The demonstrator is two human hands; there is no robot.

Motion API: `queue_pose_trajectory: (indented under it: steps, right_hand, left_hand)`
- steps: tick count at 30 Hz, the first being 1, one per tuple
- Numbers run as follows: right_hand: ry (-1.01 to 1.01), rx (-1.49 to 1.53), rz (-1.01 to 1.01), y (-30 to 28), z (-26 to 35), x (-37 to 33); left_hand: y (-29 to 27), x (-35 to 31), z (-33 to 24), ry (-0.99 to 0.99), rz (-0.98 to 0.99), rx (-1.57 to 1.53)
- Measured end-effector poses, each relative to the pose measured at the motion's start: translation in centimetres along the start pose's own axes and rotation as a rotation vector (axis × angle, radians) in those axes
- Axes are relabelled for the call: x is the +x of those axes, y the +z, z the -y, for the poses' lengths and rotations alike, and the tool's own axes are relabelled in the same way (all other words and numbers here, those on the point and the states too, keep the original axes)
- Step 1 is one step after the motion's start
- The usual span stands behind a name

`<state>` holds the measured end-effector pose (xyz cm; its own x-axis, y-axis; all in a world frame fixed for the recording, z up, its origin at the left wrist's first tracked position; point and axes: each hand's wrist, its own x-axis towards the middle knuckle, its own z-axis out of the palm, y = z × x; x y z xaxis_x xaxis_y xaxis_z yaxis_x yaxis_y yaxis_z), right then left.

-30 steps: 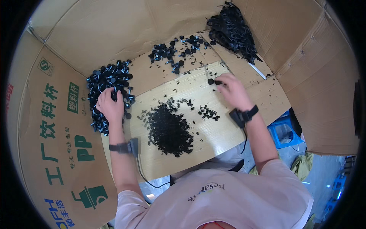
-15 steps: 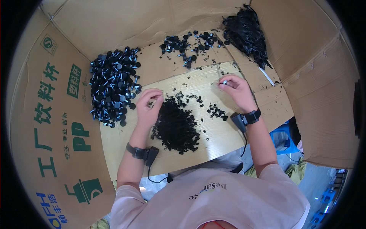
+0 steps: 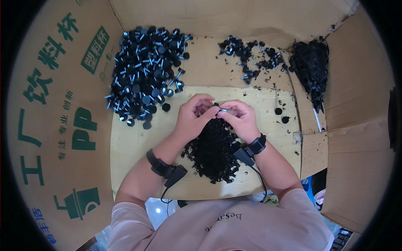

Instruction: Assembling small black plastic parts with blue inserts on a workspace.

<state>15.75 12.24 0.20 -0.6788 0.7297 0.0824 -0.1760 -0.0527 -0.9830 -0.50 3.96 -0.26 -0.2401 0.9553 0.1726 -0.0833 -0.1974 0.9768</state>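
Observation:
My left hand (image 3: 193, 119) and my right hand (image 3: 242, 120) meet over the near middle of the board, fingertips almost touching. Between the right fingers a short metal shank catches the light, part of a black-headed screw (image 3: 223, 110). The left thumb and fingers are pinched at the screw's head end; whatever small piece they hold is hidden. Right below both hands lies a dark heap of small black clip-like pieces (image 3: 213, 154), some shaped like open rings.
A large pile of black-headed screws (image 3: 144, 71) fills the far left. Scattered screws (image 3: 268, 62) lie at the back right, beside a bundle of thin black pieces (image 3: 310, 62) and a white strip (image 3: 317, 120). Two black discs (image 3: 285, 120) rest on the board's right. Cardboard walls (image 3: 360, 92) surround the board.
My hands have come together from apart; the right one moved inward with the screw. The view has shifted, and two black discs now show on the right of the board.

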Motion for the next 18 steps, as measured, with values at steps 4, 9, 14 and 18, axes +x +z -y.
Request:
queue_pose_trajectory:
  steps: [4, 9, 14, 18]
  right_hand:
    - [-0.047, -0.116, -0.034, 0.4, 0.4, 0.3]
    - [-0.224, -0.567, -0.004, -0.3, 0.6, 0.5]
    - [-0.357, -0.658, 0.061, -0.4, 0.1, 0.7]
    - [-0.289, -0.684, 0.085, -0.5, 0.5, 0.4]
  left_hand:
    - [0.2, 0.3, -0.2, -0.018, -0.027, -0.017]
    - [0.3, 0.4, -0.4, -0.086, -0.061, 0.141]
    - [0.8, 0.1, -0.4, -0.141, -0.058, 0.11]
    - [1.1, -0.3, -0.2, 0.043, -0.048, 0.24]
